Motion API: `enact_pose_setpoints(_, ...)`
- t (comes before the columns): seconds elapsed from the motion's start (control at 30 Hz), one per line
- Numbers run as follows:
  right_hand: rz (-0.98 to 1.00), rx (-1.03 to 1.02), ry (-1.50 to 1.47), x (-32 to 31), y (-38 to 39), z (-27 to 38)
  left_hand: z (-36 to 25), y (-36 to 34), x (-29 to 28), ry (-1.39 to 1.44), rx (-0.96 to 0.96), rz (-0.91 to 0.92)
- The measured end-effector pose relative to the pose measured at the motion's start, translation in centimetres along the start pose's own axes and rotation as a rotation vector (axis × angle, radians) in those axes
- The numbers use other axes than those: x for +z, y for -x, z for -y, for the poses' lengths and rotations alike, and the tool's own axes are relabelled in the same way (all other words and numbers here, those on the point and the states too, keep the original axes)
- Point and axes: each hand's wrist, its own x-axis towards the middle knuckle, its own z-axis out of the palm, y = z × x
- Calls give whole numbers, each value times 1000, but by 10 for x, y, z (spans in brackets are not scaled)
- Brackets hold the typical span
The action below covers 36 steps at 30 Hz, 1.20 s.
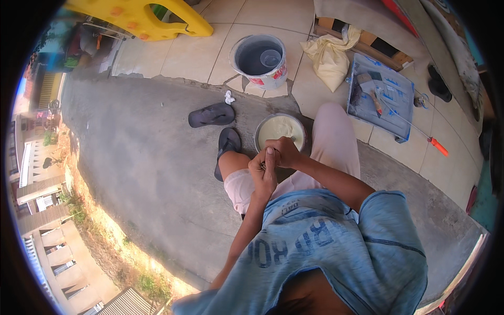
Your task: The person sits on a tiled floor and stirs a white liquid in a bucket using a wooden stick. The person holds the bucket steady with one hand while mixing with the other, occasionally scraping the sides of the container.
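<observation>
A round bucket of thick cream-coloured paint (pixel 274 127) stands in front of me, between my bent legs. My right hand (pixel 285 151) is closed just over its near rim, and my left hand (pixel 264 169) is wrapped close beside it, thumb up. Both seem to grip one stirring stick, most of it covered by my fingers. A short grey piece of the stick (pixel 293 138) shows in the paint beyond my right knuckles. The paint's surface is lumpy near the middle.
A larger white bucket (pixel 276 80) with a clear cup inside stands ahead. To the right are a cream sack (pixel 331 60) and a blue-stained paint tray (pixel 386 97) holding brushes and an orange-handled roller frame (pixel 438 147). A loose black flip-flop (pixel 211 115) lies left of the paint.
</observation>
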Motion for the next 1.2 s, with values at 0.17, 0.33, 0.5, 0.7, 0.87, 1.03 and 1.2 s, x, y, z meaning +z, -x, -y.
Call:
enact_pose_setpoints(0.17,30,30,-185,30,12,32,-13,20,-23,-25,-55,-106)
enact_pose_setpoints(0.33,-73,-95,-205,64,-31,17,-18,-23,-43,-216,-45,-140)
enact_pose_setpoints(0.5,-101,-173,-20,31,-67,0,-15,-54,-29,-179,33,-25)
enact_pose_setpoints(0.7,-6,-2,53,-1,-8,-1,-5,-13,0,112,-4,-16)
enact_pose_setpoints(0.87,50,66,-101,31,4,15,-18,-4,-19,-29,30,-54)
enact_pose_setpoints(1.03,-47,-91,-109,42,-32,6,-15,-21,-33,-57,-14,-98)
enact_pose_setpoints(1.2,-11,-190,-23,31,-53,-5,-9,-27,-27,-38,34,-111)
